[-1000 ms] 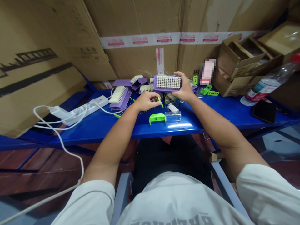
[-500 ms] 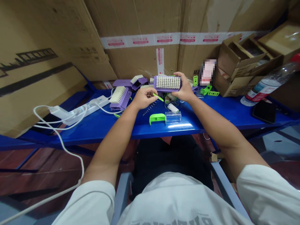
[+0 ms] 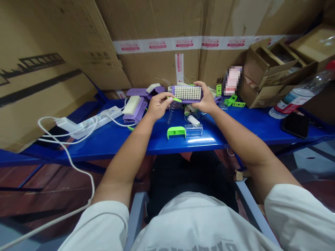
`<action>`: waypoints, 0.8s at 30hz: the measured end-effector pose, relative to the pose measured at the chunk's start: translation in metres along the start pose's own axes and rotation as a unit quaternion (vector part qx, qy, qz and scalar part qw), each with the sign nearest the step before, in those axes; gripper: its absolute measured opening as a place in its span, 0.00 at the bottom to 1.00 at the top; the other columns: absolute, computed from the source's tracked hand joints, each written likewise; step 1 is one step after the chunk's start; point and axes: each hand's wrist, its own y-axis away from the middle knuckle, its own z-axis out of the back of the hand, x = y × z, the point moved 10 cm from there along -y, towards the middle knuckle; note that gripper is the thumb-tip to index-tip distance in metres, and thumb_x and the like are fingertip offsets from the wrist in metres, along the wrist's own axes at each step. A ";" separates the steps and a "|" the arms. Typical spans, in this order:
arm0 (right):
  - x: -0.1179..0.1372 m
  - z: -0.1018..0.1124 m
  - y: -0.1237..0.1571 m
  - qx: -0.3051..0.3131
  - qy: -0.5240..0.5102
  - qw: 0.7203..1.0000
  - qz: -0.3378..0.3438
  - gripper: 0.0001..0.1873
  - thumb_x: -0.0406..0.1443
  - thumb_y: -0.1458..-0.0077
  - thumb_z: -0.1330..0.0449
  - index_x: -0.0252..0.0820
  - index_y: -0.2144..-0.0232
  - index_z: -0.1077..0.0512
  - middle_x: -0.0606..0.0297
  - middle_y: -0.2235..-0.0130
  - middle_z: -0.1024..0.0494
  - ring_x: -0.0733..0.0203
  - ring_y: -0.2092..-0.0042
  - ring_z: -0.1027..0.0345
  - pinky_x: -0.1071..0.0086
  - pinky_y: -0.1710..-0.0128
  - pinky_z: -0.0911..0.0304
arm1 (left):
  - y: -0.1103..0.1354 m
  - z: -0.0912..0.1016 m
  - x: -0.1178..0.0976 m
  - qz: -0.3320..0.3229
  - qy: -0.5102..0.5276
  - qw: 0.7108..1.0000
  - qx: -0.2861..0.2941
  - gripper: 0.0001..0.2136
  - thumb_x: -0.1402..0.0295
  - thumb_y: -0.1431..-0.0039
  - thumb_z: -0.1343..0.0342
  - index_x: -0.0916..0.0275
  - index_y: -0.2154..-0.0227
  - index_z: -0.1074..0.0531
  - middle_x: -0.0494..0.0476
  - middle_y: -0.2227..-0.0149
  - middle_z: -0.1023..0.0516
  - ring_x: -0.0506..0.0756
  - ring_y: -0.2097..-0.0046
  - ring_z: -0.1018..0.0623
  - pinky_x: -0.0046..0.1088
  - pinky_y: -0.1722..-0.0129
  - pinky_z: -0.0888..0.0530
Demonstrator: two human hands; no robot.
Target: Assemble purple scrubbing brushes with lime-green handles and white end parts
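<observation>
My right hand [image 3: 205, 98] grips a purple brush [image 3: 186, 94] by its right end, cream bristles facing me, above the blue table [image 3: 117, 137]. My left hand [image 3: 157, 104] is closed in a pinch on a thin green pin [image 3: 176, 99], whose tip touches the brush's left lower edge. A thin metal spring [image 3: 170, 113] hangs below my left fingers. Under the hands lie a green clip [image 3: 176, 132] and a clear plastic piece [image 3: 193, 130].
More purple brushes [image 3: 134, 106] lie at the back left. A white power strip [image 3: 91, 120] with cables sits at the left. Open cardboard boxes [image 3: 272, 73], a water bottle [image 3: 298, 92] and a black phone [image 3: 295, 124] are at the right. Big cartons form the back wall.
My left hand has risen from the table with the green pin and brought it up to the left end of the brush. The right hand and brush have stayed nearly still.
</observation>
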 end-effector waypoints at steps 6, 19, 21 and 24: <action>0.000 0.001 0.000 0.000 0.002 1.000 -0.003 0.51 0.38 0.63 0.25 0.47 0.34 0.30 0.51 0.33 0.17 0.31 0.32 0.20 0.36 0.26 0.26 | -0.003 0.003 0.010 0.046 0.071 0.996 -0.030 0.14 0.60 0.54 0.22 0.58 0.68 0.19 0.48 0.72 0.22 0.50 0.76 0.26 0.27 0.74 0.27; 0.002 0.001 0.001 0.003 -0.012 1.000 -0.005 0.51 0.37 0.64 0.26 0.48 0.34 0.29 0.52 0.33 0.17 0.32 0.32 0.21 0.36 0.26 0.27 | -0.003 0.004 0.022 0.023 0.028 0.999 0.026 0.29 0.72 0.59 0.26 0.56 0.49 0.17 0.44 0.70 0.25 0.52 0.68 0.24 0.28 0.65 0.25; 0.002 0.001 0.001 0.003 -0.013 1.000 -0.004 0.51 0.36 0.64 0.26 0.48 0.34 0.29 0.52 0.33 0.17 0.32 0.32 0.21 0.37 0.26 0.27 | -0.002 0.003 0.024 0.030 0.015 0.999 0.036 0.27 0.70 0.57 0.26 0.57 0.49 0.15 0.47 0.69 0.23 0.53 0.67 0.22 0.29 0.64 0.24; 0.000 0.000 0.001 0.005 -0.013 1.000 -0.006 0.51 0.37 0.64 0.25 0.49 0.34 0.29 0.53 0.33 0.18 0.32 0.33 0.21 0.37 0.26 0.27 | -0.001 0.003 0.023 0.050 0.013 0.998 0.030 0.21 0.67 0.59 0.26 0.59 0.57 0.15 0.52 0.62 0.14 0.57 0.61 0.17 0.34 0.58 0.19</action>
